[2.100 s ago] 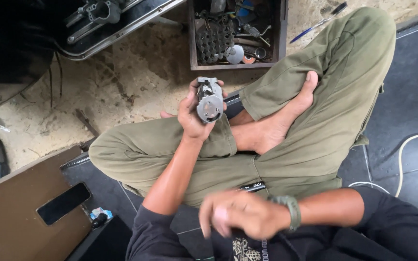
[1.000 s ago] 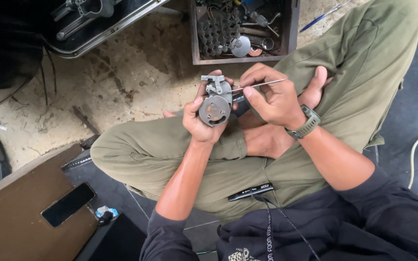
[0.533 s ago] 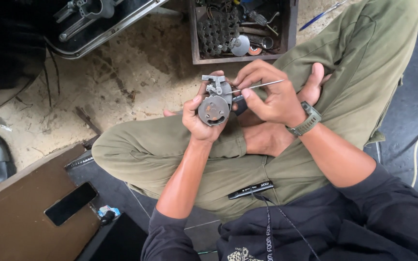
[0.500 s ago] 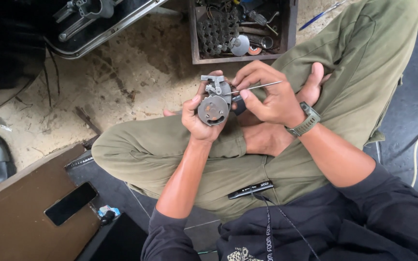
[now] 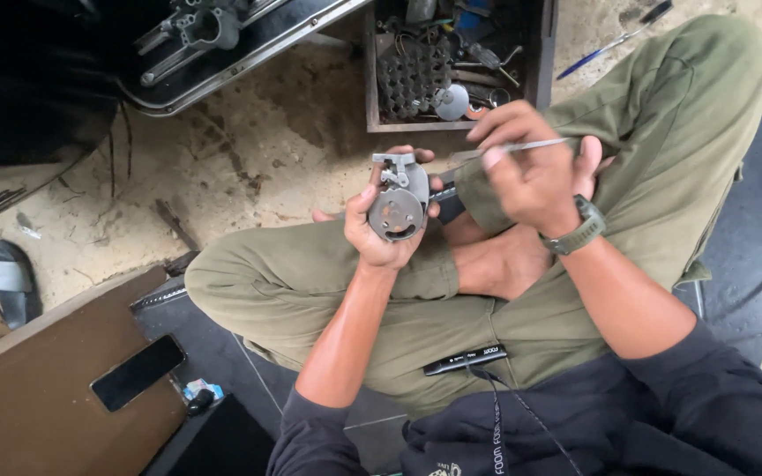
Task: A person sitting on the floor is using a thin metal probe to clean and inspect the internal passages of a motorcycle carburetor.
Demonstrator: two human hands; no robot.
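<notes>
The left hand (image 5: pixel 379 231) grips a round grey metal part (image 5: pixel 397 199) above the crossed legs. Just beside it, the right hand (image 5: pixel 535 173) pinches a thin metal rod (image 5: pixel 522 145). Beyond, a wooden tool box (image 5: pixel 541 53) sits on the sandy floor (image 5: pixel 266 141).

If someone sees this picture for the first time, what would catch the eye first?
Most striking is the grey metal part with a round face, held up in the left hand at the centre. Just right of it, the right hand grips a thin metal tool. Above them, an open wooden box of small tools sits on the sandy floor.
</notes>
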